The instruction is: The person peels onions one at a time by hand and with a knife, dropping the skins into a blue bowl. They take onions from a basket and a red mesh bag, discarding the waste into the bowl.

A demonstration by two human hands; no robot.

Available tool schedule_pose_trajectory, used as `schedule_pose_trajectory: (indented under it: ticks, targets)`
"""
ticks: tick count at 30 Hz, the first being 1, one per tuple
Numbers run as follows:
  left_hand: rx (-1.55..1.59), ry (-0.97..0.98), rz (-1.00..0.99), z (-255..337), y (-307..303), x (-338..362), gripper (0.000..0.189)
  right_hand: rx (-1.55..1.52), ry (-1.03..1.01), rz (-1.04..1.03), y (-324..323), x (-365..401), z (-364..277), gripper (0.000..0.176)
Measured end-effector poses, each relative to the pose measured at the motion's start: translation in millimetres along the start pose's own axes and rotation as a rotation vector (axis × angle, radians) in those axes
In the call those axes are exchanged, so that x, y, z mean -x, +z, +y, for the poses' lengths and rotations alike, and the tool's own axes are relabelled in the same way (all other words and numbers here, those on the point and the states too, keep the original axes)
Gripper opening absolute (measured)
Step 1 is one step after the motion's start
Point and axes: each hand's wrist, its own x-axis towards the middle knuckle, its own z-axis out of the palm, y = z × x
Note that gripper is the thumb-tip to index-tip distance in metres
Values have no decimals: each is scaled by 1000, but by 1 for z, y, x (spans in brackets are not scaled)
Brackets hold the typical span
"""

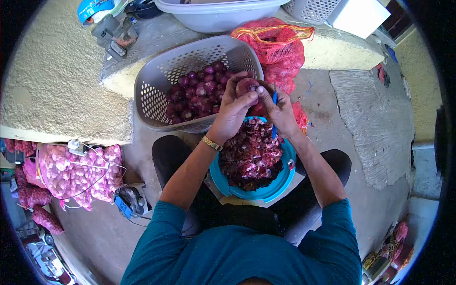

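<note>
My left hand [232, 112] wears a gold watch on its wrist and has its fingers wrapped round a red onion [247, 87]. Against the right side of the onion, the thumb of my right hand [280, 111] presses, while its fingers hold a blue-handled knife [274, 114]; most of the blade is hidden. Below both hands a turquoise basin [285, 178] holds a heap of dark red onion skins [251, 156]. A grey perforated basket [152, 102] with many purple onions [197, 95] stands to the left of the hands.
Behind the hands lies a red mesh sack [287, 59]. A pale tub [213, 16] rests on the ledge above. At left are a mesh sack of pale bulbs [78, 173] and a scale-like device [130, 202]. A grey mat [370, 123] lies at right.
</note>
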Motion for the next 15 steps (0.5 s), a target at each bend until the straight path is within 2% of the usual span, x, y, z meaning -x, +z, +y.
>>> schedule_pose_trajectory:
  ticks: [1, 3, 4, 5, 7, 8, 10, 15]
  targets:
    - [0, 0, 0, 1, 0, 0, 39, 0, 0, 0, -3, -1, 0, 28]
    - [158, -53, 37, 4, 2, -2, 38, 175, 160, 76, -13, -6, -1, 26]
    - [158, -53, 37, 7, 2, -2, 38, 117, 78, 38, -15, -8, 1, 25]
    - [165, -57, 25, 11, 0, -2, 37, 118, 79, 37, -15, -12, 8, 25]
    - [172, -60, 14, 17, -2, -3, 36, 98, -361, 24, -9, -20, 15, 24]
    - [167, -65, 8, 18, -4, -3, 36, 98, -361, 24, -14, -17, 14, 24]
    - [163, -69, 1, 18, -4, -5, 36, 38, -45, -40, -14, -5, -16, 24]
    - [202, -82, 116, 14, -7, -8, 37, 99, -43, -53, -15, -5, -23, 23]
